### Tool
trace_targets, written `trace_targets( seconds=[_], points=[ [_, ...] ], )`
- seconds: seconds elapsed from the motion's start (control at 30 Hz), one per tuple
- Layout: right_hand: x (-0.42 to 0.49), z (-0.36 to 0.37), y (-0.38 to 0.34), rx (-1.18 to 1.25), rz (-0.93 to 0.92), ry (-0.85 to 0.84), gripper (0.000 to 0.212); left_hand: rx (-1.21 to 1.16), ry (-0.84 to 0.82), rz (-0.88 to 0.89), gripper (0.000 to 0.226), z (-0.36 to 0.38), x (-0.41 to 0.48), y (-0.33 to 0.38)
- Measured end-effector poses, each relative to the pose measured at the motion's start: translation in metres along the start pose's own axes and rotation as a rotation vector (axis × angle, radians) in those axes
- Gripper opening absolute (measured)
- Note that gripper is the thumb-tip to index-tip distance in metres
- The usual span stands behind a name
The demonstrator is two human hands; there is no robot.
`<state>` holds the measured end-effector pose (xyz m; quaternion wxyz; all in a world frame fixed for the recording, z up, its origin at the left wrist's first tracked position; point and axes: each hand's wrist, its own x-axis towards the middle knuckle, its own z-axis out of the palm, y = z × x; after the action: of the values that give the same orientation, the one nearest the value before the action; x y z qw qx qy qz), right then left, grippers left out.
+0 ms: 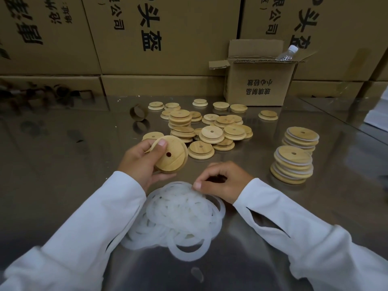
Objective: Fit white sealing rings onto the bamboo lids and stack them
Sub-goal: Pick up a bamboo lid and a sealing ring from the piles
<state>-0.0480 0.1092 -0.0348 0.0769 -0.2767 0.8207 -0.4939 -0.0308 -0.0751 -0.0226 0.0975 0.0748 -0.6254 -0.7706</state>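
The left hand point(142, 162) grips a round holed bamboo lid point(172, 158), thumb across its face; the right hand point(222, 181), fingers point(197, 185) curled, pinches the far edge of the heap of white sealing rings point(178, 215).

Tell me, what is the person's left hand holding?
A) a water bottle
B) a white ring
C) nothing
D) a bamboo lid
D: the left hand grips a lid with a hole in it, tilted above the table; the right hand pinches at the rings.
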Motion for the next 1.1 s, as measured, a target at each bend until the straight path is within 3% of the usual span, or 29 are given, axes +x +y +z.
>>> trace_targets(
  seconds=[0.33, 0.43, 0.53, 0.63, 0.73, 0.83, 1.1],
  points=[
    [-0.001, -0.006, -0.003, -0.075, -0.01, -0.106, 0.02, -0.058, -0.029, -0.075, 0.015, 0.002, -0.004, 0.001],
    [-0.001, -0.012, -0.003, 0.127, -0.013, -0.017, 0.02, -0.047, -0.076, -0.102, 0.016, 0.004, -0.006, 0.002],
    [0.0, -0.017, -0.001, 0.49, 0.022, 0.129, 0.002, -0.062, -0.128, -0.142, 0.016, 0.007, -0.009, 0.005],
    [0.004, -0.017, 0.0, 0.635, 0.061, 0.218, 0.011, -0.076, -0.167, -0.178, 0.019, 0.011, -0.012, 0.006],
    [0.006, -0.01, -0.004, 0.652, 0.105, 0.276, 0.006, -0.079, -0.188, -0.222, 0.037, 0.014, -0.014, 0.006],
    [0.011, -0.002, -0.007, 0.569, 0.166, 0.384, 0.019, -0.063, -0.231, -0.224, 0.046, 0.015, -0.015, 0.005],
    [0.009, 0.009, -0.016, 0.601, 0.172, 0.443, 0.022, 0.063, -0.326, -0.108, 0.017, 0.011, -0.014, 0.0]
  ],
)
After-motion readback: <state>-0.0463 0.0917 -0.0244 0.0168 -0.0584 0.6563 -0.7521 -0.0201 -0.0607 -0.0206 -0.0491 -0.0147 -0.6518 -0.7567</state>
